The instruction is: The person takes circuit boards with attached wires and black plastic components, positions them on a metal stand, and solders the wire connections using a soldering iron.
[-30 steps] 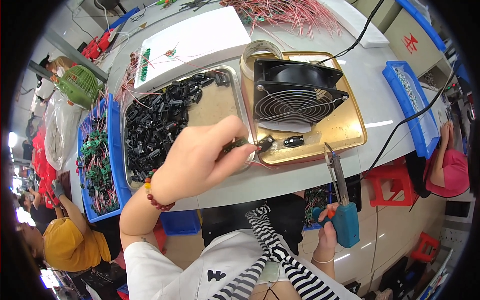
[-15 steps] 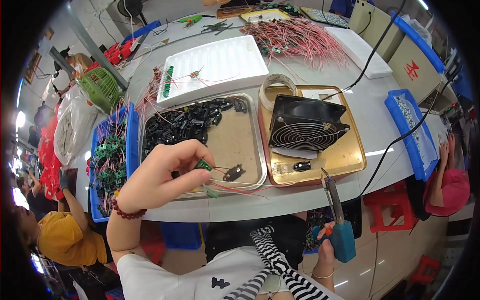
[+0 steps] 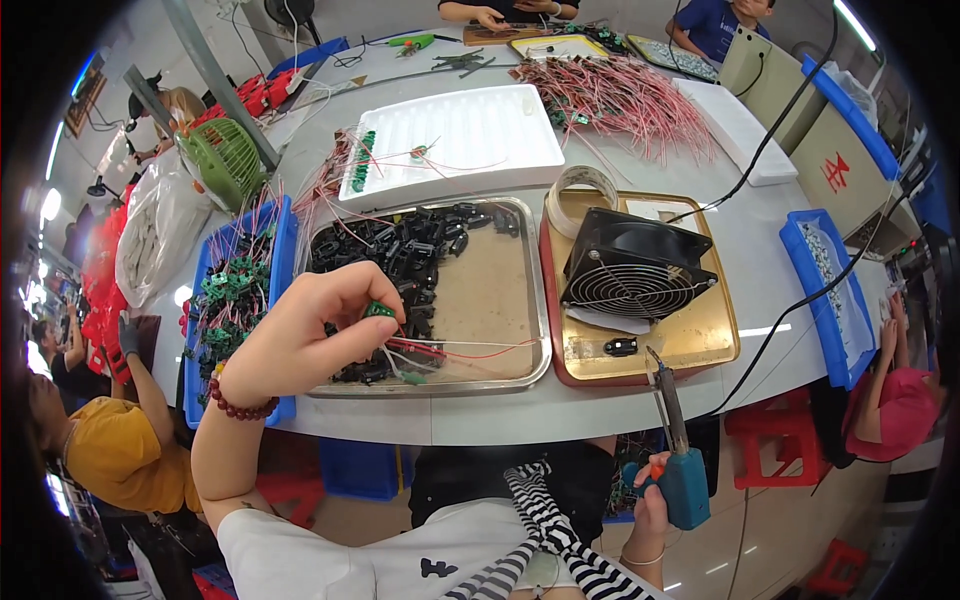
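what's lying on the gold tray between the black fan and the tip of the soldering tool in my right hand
In the head view, one small black connector part lies on the gold tray, between the black fan and the soldering tool held by the right hand.

Head camera looks steeply down, close over the worktable [image 3: 500, 420], rim perhaps distorted.

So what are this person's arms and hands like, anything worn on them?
Both forearms are bare, with no gloves on either hand. The left hand has a bracelet of dark red round beads around its wrist. The right hand has a thin, pale band at the wrist. No rings can be made out.
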A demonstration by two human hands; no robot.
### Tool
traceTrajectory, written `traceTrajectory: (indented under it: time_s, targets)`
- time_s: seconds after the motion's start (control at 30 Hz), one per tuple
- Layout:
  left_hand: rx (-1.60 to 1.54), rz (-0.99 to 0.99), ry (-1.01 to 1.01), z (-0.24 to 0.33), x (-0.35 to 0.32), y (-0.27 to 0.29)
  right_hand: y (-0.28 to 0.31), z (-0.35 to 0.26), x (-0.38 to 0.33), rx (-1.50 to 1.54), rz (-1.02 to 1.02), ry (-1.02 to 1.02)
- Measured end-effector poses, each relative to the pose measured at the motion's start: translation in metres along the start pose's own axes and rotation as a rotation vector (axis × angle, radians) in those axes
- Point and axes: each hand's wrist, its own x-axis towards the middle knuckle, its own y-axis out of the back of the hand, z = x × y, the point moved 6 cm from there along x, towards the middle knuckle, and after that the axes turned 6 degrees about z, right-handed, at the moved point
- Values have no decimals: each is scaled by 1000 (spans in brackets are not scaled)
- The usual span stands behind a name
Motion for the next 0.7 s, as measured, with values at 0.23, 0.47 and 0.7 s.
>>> traceTrajectory:
  time_s: [0.23, 0.47, 0.7]
  targets:
    - [-41, -12, -18, -3, 0, 1, -1, 1, 0, -20, -17, 4]
    - [-26, -41, -18, -3, -4, -2, -5, 0, 1, -48, -24, -10]
    - [-26, -53, -19, -3, -7, -3, -10, -6, 6, 23, 149, -18]
